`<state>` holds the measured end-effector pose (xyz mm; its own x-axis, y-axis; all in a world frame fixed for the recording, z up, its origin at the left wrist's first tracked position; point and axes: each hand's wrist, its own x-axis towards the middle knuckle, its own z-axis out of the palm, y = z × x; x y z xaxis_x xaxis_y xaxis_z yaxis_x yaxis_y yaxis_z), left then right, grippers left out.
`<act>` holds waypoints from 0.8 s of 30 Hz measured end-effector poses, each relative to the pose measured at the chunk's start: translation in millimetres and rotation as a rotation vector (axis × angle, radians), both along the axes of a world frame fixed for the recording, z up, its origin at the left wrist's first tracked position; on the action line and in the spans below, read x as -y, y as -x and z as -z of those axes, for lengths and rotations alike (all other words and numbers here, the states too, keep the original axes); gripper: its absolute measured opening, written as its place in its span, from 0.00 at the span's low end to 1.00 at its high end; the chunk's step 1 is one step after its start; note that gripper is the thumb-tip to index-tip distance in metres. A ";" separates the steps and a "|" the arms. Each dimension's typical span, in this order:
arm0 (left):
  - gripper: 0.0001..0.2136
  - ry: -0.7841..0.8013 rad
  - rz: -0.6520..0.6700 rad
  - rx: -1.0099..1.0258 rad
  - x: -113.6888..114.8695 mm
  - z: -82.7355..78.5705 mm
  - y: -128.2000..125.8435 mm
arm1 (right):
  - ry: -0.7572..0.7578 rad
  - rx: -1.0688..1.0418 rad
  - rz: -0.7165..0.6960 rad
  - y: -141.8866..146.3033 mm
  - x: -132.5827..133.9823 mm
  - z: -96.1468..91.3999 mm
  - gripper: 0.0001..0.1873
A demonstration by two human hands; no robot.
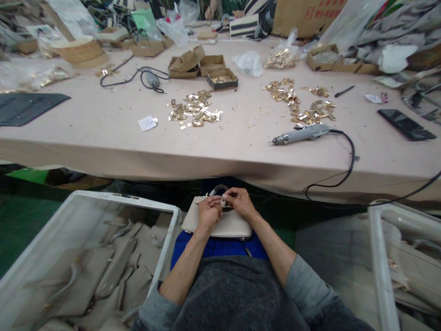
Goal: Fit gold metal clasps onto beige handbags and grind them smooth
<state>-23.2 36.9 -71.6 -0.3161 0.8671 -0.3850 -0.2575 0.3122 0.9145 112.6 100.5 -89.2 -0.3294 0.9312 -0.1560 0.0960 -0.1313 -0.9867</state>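
Observation:
A beige handbag (230, 226) lies on my lap below the table edge. My left hand (208, 213) and my right hand (241, 203) meet over its top, fingers pinched together around a small metal fitting (223, 200) by the bag's handle (217, 189). Both hands are closed on that small piece and rest against the bag.
A white crate (103, 216) of beige bags stands at my left, another crate (381, 257) at my right. On the table (103, 133) lie an electric screwdriver (299, 134) with its cord, piles of gold fittings (195, 110), small cardboard boxes (222, 78) and a black phone (405, 124).

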 end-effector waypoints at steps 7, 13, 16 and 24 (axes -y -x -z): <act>0.11 -0.096 0.060 -0.180 -1.4 -0.2 2.8 | -0.092 -0.003 -0.009 -2.8 1.8 -3.8 0.11; 0.11 -0.084 0.115 -0.147 -4.8 -2.8 5.2 | -0.161 0.018 -0.043 -8.5 2.1 -15.1 0.10; 0.11 -0.054 0.140 -0.093 -4.8 -1.8 7.1 | -0.127 0.003 -0.074 -9.4 -0.3 -15.8 0.11; 0.10 -0.135 0.196 -0.427 0.7 -9.4 3.8 | -0.115 -0.007 -0.098 -10.7 -6.9 -11.8 0.12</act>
<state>-27.0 36.2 -62.2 -0.2475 0.9592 -0.1367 0.2012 0.1890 0.9611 123.4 107.5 -77.4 -0.4204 0.9061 -0.0477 0.0958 -0.0079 -0.9954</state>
